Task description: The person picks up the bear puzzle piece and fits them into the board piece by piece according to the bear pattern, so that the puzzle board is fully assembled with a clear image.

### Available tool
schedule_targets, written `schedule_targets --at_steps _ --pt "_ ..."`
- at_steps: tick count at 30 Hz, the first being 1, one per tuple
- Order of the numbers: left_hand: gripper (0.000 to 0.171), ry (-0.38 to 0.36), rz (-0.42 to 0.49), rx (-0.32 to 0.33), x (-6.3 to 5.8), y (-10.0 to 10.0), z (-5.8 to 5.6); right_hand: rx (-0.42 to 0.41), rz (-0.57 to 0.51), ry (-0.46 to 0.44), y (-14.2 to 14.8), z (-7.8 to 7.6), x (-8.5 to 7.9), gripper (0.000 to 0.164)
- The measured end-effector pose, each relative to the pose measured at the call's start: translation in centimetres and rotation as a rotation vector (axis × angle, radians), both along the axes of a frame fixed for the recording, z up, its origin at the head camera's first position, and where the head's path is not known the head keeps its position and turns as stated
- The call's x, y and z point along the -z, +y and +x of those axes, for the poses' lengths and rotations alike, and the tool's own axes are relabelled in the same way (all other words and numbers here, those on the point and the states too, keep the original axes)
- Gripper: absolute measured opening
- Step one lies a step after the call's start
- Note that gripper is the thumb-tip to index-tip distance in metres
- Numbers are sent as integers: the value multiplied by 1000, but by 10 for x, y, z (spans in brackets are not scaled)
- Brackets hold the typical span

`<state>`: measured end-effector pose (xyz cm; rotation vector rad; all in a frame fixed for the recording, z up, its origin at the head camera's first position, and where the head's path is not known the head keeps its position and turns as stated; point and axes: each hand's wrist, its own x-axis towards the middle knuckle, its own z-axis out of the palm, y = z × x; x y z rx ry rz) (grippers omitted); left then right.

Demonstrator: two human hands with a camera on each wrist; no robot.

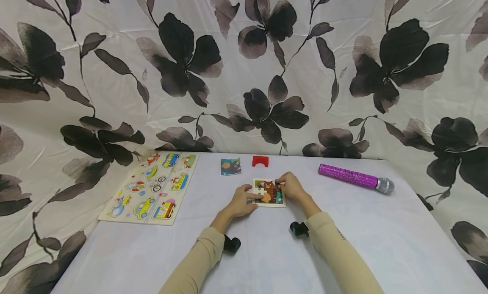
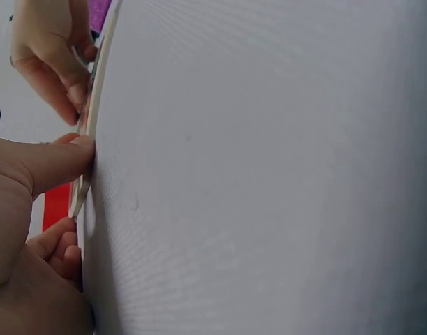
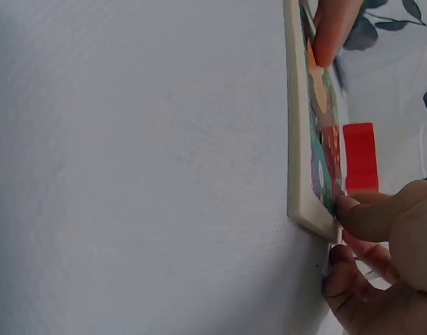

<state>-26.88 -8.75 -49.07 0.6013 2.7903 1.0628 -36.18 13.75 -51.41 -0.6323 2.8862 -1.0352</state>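
A small square puzzle with a brown bear picture (image 1: pixel 270 192) lies on the white table in a pale wooden frame. My left hand (image 1: pixel 243 202) holds its left side, with the index finger across the picture and the thumb at the near edge. At the upper right corner my right hand (image 1: pixel 292 186) pinches the puzzle's edge, fingers curled. In the right wrist view the right thumb (image 3: pixel 363 213) rests on the corner of the picture, with the other fingers beside the frame. The left wrist view shows the left thumb (image 2: pixel 67 157) against the frame's side.
Behind the puzzle lie a small picture card (image 1: pixel 230 167) and a red arch block (image 1: pixel 260 161). A vehicle puzzle board (image 1: pixel 152 188) lies at the left, a glittery purple microphone (image 1: pixel 354 178) at the right. A floral cloth (image 1: pixel 236 73) hangs behind the table.
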Motion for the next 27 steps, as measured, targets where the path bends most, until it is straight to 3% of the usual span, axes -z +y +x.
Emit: schedule_targets --at_steps 3,4,8,11,20,27 --pt "30 3 -4 -2 0 0 0 -27 27 42 -2 7 -5 19" --pt "30 2 -3 -2 0 0 0 -15 56 17 -6 17 -18 20" --pt "31 7 -7 2 0 -1 0 -53 120 70 -9 33 -31 19" --pt "31 18 -8 9 1 -1 0 -76 156 100 -9 39 -35 19" --pt "29 12 12 2 1 -2 0 -69 190 59 -8 45 -36 27" --pt "30 22 24 7 2 -2 0 -16 -3 -43 16 56 -45 40"
